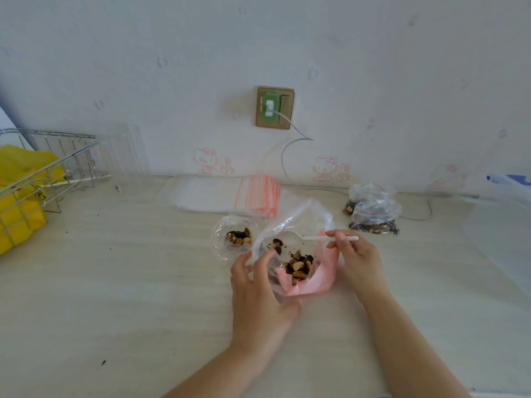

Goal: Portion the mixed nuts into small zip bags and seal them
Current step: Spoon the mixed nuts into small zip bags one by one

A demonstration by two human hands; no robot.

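supply bag: limp, slippery film, held open on the counter by left hand gripping its near rim | right hand: spoon pinched, inside it | open zip bag: just left, best taken by its rim | filled bags: beyond, right

Two bare forearms enter from bottom edge. No sleeves in view, no watch, no bracelet. Left hand and right hand ungloved. Nails short, seemingly unpainted; wide-angle blur hides finer detail. Rest of body out of frame.
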